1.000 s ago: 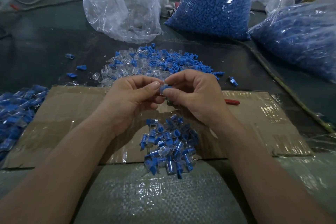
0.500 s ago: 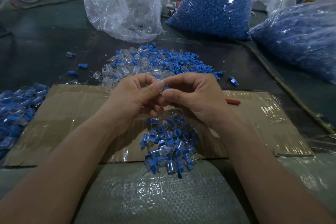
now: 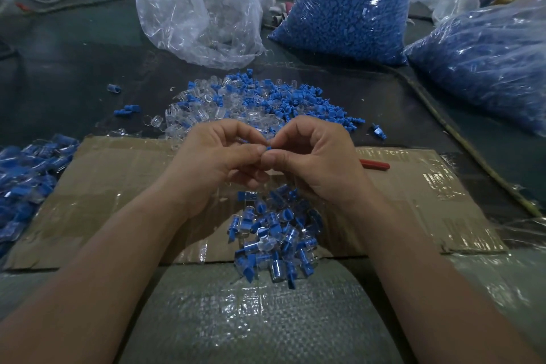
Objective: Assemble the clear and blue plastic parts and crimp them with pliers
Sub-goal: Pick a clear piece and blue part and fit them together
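Observation:
My left hand (image 3: 212,162) and my right hand (image 3: 319,162) meet thumb to thumb above the cardboard sheet (image 3: 118,186). Between their fingertips they pinch a small blue plastic part (image 3: 268,147); only a sliver of it shows, and any clear piece is hidden by the fingers. Below the hands lies a pile of joined clear-and-blue pieces (image 3: 274,233). Beyond the hands spreads a heap of loose clear and blue parts (image 3: 254,100). A red pliers handle (image 3: 375,164) pokes out from behind my right hand.
At the back stand a clear bag of clear parts (image 3: 201,6) and two bags of blue parts (image 3: 348,3) (image 3: 484,65). More joined pieces lie at the left edge (image 3: 26,174). Stray blue parts (image 3: 127,109) dot the dark table. A woven sack (image 3: 254,316) covers the near edge.
The hands have closed tighter together, and the blue part, plainly visible a second ago, is now almost wholly covered by the thumbs and fingertips.

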A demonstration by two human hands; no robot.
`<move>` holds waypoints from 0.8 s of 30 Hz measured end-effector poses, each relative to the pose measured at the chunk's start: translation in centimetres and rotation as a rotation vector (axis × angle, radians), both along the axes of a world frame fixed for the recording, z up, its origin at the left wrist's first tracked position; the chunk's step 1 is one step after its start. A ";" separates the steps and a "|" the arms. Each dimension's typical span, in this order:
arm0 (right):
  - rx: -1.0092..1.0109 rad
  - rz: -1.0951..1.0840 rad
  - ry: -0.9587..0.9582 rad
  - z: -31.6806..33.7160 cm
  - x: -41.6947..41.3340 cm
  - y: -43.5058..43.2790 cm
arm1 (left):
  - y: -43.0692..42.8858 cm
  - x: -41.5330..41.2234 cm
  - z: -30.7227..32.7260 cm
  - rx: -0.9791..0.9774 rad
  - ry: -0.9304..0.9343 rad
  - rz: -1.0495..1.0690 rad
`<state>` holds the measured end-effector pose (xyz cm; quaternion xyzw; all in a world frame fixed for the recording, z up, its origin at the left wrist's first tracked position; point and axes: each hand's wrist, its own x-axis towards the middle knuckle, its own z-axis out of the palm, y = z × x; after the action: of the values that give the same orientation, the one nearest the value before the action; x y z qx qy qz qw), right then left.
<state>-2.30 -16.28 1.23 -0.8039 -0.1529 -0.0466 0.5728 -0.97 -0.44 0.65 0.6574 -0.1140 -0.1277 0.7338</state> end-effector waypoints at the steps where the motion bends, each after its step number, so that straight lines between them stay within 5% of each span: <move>1: 0.024 0.001 -0.012 -0.1 0.0 0.1 | -0.1 0.0 0.0 -0.012 0.003 0.012; 24: 0.084 0.018 -0.093 0.4 -0.6 0.0 | 0.3 0.5 -0.1 -0.085 0.033 -0.043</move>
<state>-2.93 -16.25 1.65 -0.7749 -0.1845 -0.0849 0.5986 -0.50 -0.12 0.55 0.6207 -0.1213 -0.1495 0.7601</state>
